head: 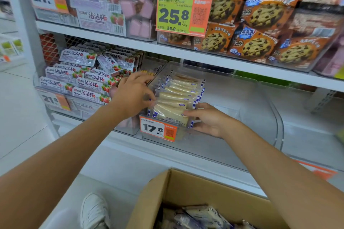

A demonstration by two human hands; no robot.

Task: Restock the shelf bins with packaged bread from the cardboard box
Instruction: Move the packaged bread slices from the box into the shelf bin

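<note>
Cardboard box [188, 188] nearest, open, wrapped packs inside. Left hand [133, 93] and right hand [206, 120] apart, each curled onto one side of the bread packs [173, 112]. Packs are clear film with blue-white checked edges and pale slices, standing in a row at the left of the clear bin [238, 96].

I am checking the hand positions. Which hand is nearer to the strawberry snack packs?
Left. The left hand holds the bread packs at their left end, right beside the strawberry snack packs; the right hand holds their right end, farther away.

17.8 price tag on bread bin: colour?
Price tag is orange with a white number panel; head view.
</note>
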